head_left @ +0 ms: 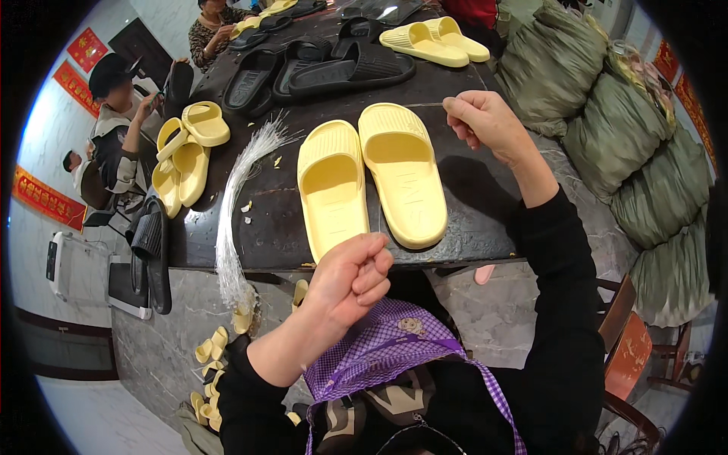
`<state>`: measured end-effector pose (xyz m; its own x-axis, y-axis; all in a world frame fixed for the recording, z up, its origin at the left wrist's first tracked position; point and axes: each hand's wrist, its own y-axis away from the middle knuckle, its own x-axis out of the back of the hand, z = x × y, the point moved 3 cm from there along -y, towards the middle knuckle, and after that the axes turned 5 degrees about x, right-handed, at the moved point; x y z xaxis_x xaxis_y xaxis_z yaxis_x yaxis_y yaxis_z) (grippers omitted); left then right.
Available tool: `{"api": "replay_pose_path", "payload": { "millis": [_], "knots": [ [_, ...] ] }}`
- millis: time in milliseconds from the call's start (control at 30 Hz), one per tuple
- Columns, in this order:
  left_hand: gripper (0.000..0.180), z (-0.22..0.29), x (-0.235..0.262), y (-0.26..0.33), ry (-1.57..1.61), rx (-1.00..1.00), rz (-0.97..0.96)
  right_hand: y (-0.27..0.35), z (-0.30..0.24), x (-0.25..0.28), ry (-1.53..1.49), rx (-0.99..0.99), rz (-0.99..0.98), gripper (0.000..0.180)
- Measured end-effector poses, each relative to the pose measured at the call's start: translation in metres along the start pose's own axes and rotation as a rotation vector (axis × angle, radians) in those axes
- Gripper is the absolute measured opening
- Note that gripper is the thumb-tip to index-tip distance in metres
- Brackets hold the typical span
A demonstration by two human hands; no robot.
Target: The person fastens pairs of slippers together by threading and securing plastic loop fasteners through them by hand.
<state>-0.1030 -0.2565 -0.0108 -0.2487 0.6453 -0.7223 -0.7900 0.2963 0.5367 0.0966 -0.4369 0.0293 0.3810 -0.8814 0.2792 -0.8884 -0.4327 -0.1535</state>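
Note:
A pair of pale yellow slide sandals lies side by side on the dark table (pixel 485 235), toes pointing away from me. The left sandal (pixel 331 189) has its heel end partly behind my left hand (pixel 353 280), which is closed with thumb and fingers pinched together. My right hand (pixel 489 125) is raised beyond the right sandal (pixel 406 182), off its toe end, also closed in a pinch. Whatever either pinch holds is too thin or hidden to make out. To the left, a bundle of thin clear strands (pixel 235 205) hangs over the table's near edge.
Black slides (pixel 349 72) and another yellow pair (pixel 436 42) occupy the far table. More yellow slides (pixel 189 159) sit at its left edge. Stuffed green sacks (pixel 618 144) are piled right. Yellow slides (pixel 208 394) lie on the floor. A person (pixel 121 129) works at left, another beyond.

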Motion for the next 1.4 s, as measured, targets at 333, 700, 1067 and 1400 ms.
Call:
{"api": "replay_pose_path", "payload": {
  "millis": [333,700,1067,1400],
  "knots": [
    [0.013,0.005,-0.007,-0.006,0.003,0.003,-0.065,-0.007,0.009,0.001,-0.043,-0.004,0.025,0.030],
    [0.015,-0.014,-0.021,-0.029,-0.029,0.171,-0.082,-0.003,0.009,0.001,-0.065,-0.007,0.021,0.030],
    [0.016,0.018,-0.023,-0.056,0.043,0.029,-0.116,-0.012,0.005,-0.011,-0.055,0.044,-0.028,0.032],
    [0.017,0.055,-0.034,-0.115,0.086,-0.185,0.105,-0.037,0.017,-0.024,-0.010,0.129,-0.027,0.026]
  ]
}}
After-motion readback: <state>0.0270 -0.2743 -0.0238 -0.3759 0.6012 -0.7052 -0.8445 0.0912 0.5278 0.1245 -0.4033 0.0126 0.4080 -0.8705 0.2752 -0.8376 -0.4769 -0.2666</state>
